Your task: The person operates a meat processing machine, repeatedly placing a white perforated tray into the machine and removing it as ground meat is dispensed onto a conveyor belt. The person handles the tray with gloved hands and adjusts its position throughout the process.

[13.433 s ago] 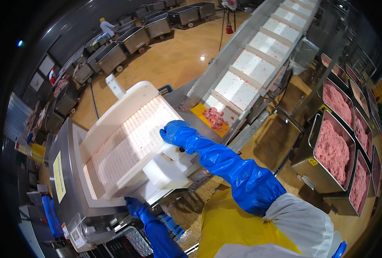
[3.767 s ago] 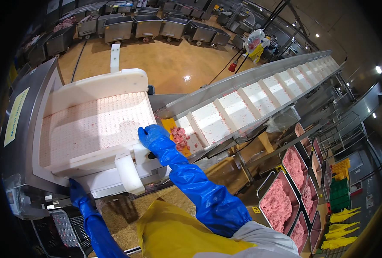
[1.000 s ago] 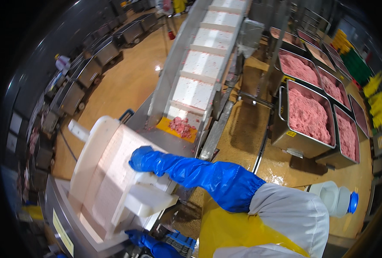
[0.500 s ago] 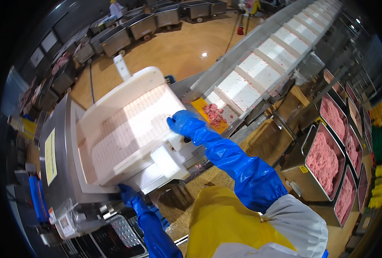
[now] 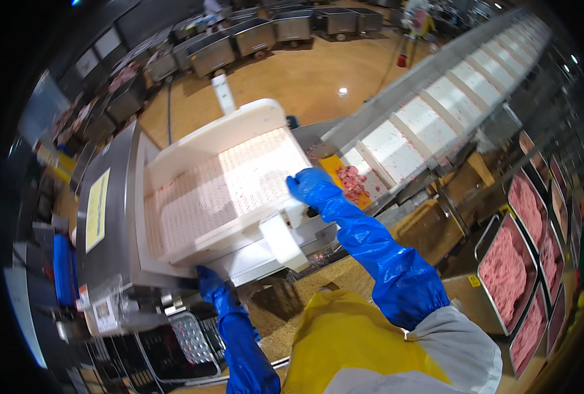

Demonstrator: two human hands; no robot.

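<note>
Watching the head view, I see the right hand [image 5: 313, 186] at the outer end of the white belt [image 5: 256, 172], near pink meat [image 5: 352, 180] at the foot of the inclined conveyor [image 5: 387, 141]; the left hand [image 5: 211, 284] meets the metal housing [image 5: 116, 246]. I can't make out either grip.

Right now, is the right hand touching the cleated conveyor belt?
Apart: the head view shows an orange plate with meat scraps between the right hand and the cleated belt.

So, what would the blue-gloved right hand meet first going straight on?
Likely the flat white textured conveyor belt, just beyond the right hand; if it skims above, the upright white plastic side wall. Depth is unclear.
</note>
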